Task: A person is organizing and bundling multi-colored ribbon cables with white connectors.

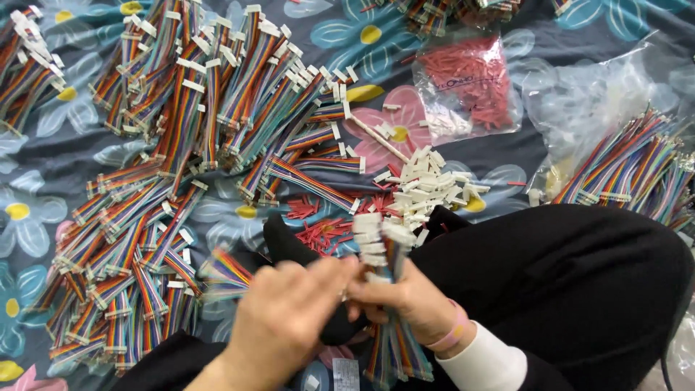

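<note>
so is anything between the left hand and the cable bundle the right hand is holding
Nothing visible. The left hand is right up against the cable bundle gripped upright in the right hand; motion blur hides whether its fingers touch the wires.

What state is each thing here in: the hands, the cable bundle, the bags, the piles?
Right hand: closed around the cable bundle.
Left hand: blurred, fingers at the bundle's top.
Cable bundle: held upright, white connectors up.
Rainbow cable heap: loose, spread on the flowered cloth.
White connectors pile: loose.
Red pieces: scattered.
Bag of red pieces: partly full, lying flat.
Clear bag: crumpled.
</note>
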